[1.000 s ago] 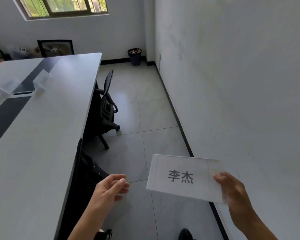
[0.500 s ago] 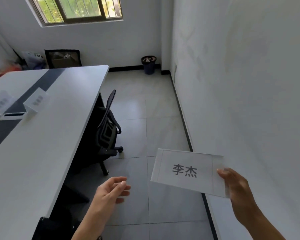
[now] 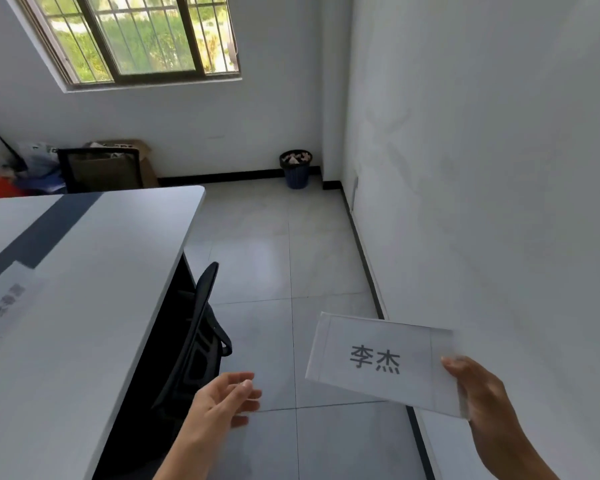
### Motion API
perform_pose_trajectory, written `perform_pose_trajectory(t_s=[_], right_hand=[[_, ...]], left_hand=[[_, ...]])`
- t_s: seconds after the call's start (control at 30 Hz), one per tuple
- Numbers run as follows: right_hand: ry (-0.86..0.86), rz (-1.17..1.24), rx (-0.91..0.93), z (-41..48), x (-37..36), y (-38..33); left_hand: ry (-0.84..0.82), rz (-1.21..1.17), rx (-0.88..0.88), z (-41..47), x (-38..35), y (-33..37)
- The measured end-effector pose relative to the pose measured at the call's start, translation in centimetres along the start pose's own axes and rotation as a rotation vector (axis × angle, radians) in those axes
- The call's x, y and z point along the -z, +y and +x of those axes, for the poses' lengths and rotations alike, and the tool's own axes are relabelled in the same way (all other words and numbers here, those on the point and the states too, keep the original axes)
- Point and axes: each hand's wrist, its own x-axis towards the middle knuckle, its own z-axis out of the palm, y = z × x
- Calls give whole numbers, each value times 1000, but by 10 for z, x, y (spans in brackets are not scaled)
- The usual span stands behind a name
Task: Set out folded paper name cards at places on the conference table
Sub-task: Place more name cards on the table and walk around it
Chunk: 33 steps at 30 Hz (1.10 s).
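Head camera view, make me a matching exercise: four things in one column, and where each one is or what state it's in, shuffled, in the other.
1. white paper name card printed with black characters
2. dark blue round waste bin
3. nearer black mesh office chair
4. left hand

A. tucked against the grey conference table
B. open, holding nothing
C. pinched by the right hand
D. on the floor in the far corner

Pairs: 1-C, 2-D, 3-A, 4-B

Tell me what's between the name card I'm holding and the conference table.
In the head view, a black office chair tucked at the table edge and your empty left hand; the name card is in your right hand.
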Motion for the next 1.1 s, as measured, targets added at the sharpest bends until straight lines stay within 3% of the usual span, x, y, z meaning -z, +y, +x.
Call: perform_pose_trajectory(t_s=[0.17,0.37,0.7,0.87,1.1], right_hand=[[1,10,13,85,-40,-46],[3,-4,0,212,-72,-70],[-162,-72,20,471,-141,-134],[-258,-207,47,579,-195,-160],[-288,-166,8,700,-299,-185]], left_hand=[[-61,24,-59,101,-4,75],[-52,28,-1,228,-21,111],[92,-42,23,421,-49,215],[207,-98,69,490,-37,238],[271,-145,116,637,-1,268]])
